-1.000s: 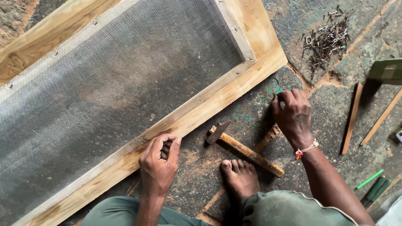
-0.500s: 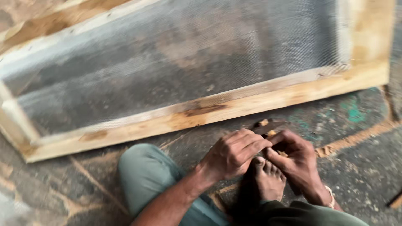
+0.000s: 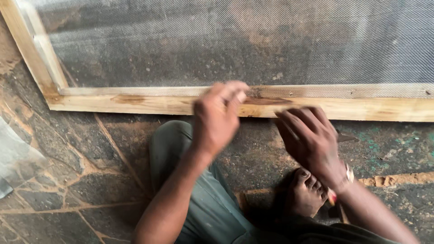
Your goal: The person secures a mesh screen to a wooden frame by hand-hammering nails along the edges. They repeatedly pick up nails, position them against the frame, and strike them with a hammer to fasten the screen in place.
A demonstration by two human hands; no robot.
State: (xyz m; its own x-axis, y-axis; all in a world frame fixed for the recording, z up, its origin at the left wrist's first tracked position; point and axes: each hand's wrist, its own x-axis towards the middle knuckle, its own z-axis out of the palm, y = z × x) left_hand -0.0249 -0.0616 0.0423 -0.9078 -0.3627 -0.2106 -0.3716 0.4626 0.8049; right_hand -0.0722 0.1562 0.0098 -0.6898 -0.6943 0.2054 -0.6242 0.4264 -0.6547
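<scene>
A wooden frame (image 3: 135,104) covered with grey wire mesh (image 3: 226,40) lies on the stone floor. My left hand (image 3: 217,118) hovers at the frame's near rail, fingers curled and blurred by motion. Whether it pinches something small I cannot tell. My right hand (image 3: 309,140) is just right of it, fingers stretched toward the rail, with nothing seen in its grip. A dark hammer head (image 3: 346,137) peeks out from behind that hand, and the handle end (image 3: 332,199) shows below the wrist. My bare foot (image 3: 303,194) rests on the floor under the right hand.
My knee in green trousers (image 3: 181,149) is bent between the arms. The floor is dark cracked stone (image 3: 81,180). A translucent sheet (image 3: 13,153) lies at the left edge. The frame's left corner (image 3: 49,97) is near the upper left.
The view has swung closer to the frame's near rail. My hands, held together by my foot, have parted, and the left one has risen to the rail.
</scene>
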